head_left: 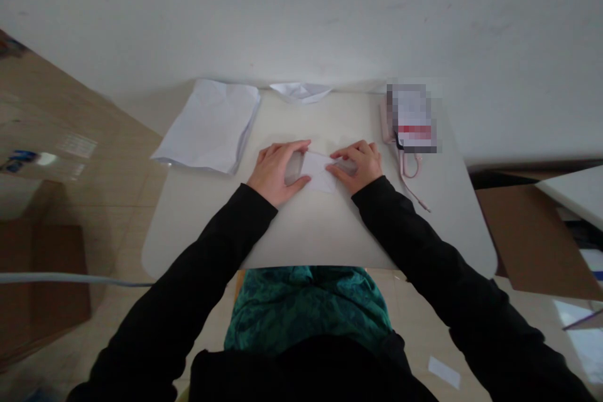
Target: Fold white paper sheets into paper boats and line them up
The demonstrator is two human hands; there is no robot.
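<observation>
A small folded piece of white paper (pixel 318 172) lies on the white table (pixel 311 235), between my two hands. My left hand (pixel 279 173) touches its left edge, with the thumb and the index finger spread apart around that side. At the paper's right edge, my right hand (pixel 358 166) has its thumb and fingertips close together on the folded part. Beyond the hands, a folded white paper boat (pixel 301 92) rests near the wall.
A stack of white paper (pixel 211 125) sits at the table's back left. At the back right are a pinkish device with a cable (pixel 387 119) and a pixelated item (pixel 414 118). Cardboard boxes (pixel 47 276) stand on the floor at both sides.
</observation>
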